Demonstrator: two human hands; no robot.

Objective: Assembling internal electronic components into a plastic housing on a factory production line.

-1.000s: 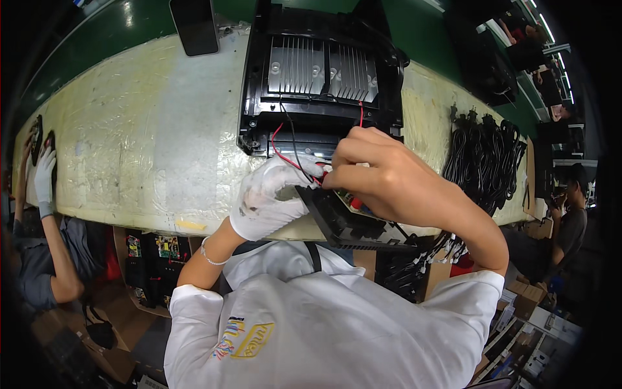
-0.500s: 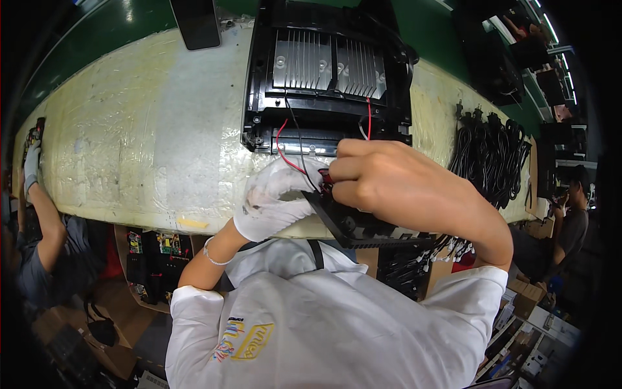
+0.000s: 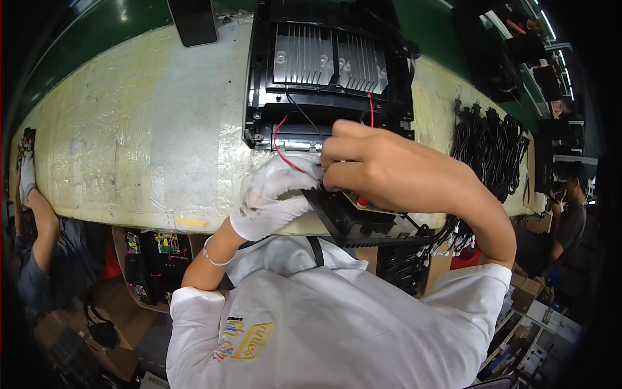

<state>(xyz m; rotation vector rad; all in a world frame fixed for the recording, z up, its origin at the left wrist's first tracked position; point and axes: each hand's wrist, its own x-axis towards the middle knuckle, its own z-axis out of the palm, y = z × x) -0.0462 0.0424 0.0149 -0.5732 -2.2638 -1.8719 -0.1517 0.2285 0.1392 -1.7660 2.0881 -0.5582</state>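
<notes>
My left hand, in a white glove with dark smudges, grips the left end of a black plastic panel, which is held tilted at the bench's near edge. A circuit board with a red part shows on the panel, mostly under my right hand. Bare and closed, my right hand pinches at the black wire beside the glove; the fingertips are partly hidden. A red wire loops down to the gloved fingers. Both wires come from a black housing with finned metal heat sinks, just beyond my hands.
A bench wrapped in clear film spans the view. Bundled black cables lie at right, a phone at the far edge. A box of circuit boards stands below left. A co-worker's gloved hand is at far left.
My right hand has shifted slightly up and left, drawing the black wire to the right. More of the board and its red part shows. The panel stays in my left hand.
</notes>
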